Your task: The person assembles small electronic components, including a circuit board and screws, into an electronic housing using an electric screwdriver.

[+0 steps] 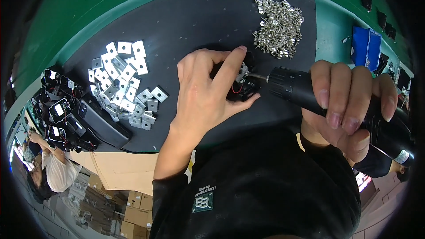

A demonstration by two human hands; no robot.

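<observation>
Right hand [343, 106] up front has its fingers wrapped snugly round a black power screwdriver [292, 86], which reaches in over the right edge of the surface [212, 17]. Its bit [258, 76] points left and ends right at the piece being worked on.

That piece is a small black unit [249, 89] with a thin red wire [236, 90], sitting right of the middle of the surface, roughly halfway between the near and far edges. Left hand [203, 86] has hold of it, curved part-way closed, with the thumb on the near side and fingers on the far side. Something metallic shows by the bit, but I can't tell if it's one of the loose plates, or whether a screw is in yet. My read: this one's mid-fastening, not finished.

Over at the near left corner there's a cluster of black assemblies [57, 110] with a long black housing [104, 121] beside it. Done or waiting? Honestly can't tell.

A bit farther in from the left edge are the square metal plates [127, 105], loose and heaped, so I'd guess plenty of work's left. Same story with the screws [278, 27], a big pile near the far right corner.
</observation>
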